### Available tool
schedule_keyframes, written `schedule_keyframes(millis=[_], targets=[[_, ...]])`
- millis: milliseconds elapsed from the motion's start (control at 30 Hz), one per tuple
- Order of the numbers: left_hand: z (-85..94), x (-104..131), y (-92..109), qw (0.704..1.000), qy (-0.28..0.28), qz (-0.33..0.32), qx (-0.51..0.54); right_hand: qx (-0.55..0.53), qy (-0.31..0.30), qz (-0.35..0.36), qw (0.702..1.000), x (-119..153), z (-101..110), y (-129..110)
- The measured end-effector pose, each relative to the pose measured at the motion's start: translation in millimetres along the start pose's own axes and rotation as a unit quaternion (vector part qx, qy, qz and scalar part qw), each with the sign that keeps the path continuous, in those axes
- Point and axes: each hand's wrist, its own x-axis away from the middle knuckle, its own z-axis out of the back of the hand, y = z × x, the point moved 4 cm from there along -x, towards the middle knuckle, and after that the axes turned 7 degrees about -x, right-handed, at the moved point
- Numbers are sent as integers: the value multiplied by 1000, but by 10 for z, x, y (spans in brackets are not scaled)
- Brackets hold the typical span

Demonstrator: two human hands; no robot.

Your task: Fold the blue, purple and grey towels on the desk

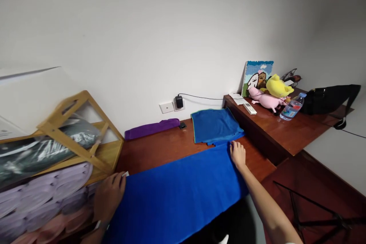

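A bright blue cloth (177, 194) is spread wide over the front of the brown wooden desk, its near edge hanging towards my lap. My left hand (110, 194) is closed at its far left corner, where a small white tag shows by the fingertips. At the far right corner, my right hand (238, 154) has its fingers curled over the cloth's edge. Just beyond that hand lies a folded blue cloth (214, 126) with a green edge. A purple folded cloth (156, 127) rests along the wall.
On the left stand a wooden folding frame (85, 133) and lilac moulded trays (51, 194). The raised desk on the right bears a remote (249, 108), plush toys (268, 99), a water bottle (293, 107) and a black bag (320, 99). A charger (179, 101) sits in the wall socket.
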Motion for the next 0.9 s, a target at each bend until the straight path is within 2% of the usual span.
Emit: schedule_keyframes(millis=[67,133,233,300,467,733,800,900], targets=[[-20,251,103,999,-26,-32,27,-13,11,80,997,264,-43,-157],[-100,575,143,996,-53,-52,43,-21,-39,147,988,553,-149,-295],[-245,1002,90,995,-74,-58,46,17,-138,168,976,835,-303,-392],[-299,1153,22,996,-71,-36,41,48,-172,155,972,860,-335,-408],[-260,1248,-11,997,-66,8,29,86,-180,154,968,752,-283,-381],[-102,1619,110,997,-72,27,15,117,-150,145,971,937,-298,18],[-55,1598,149,997,-74,28,4,121,-152,144,970,919,-292,39],[11,1427,211,997,-72,36,-5,120,-169,130,970,847,-267,2]])
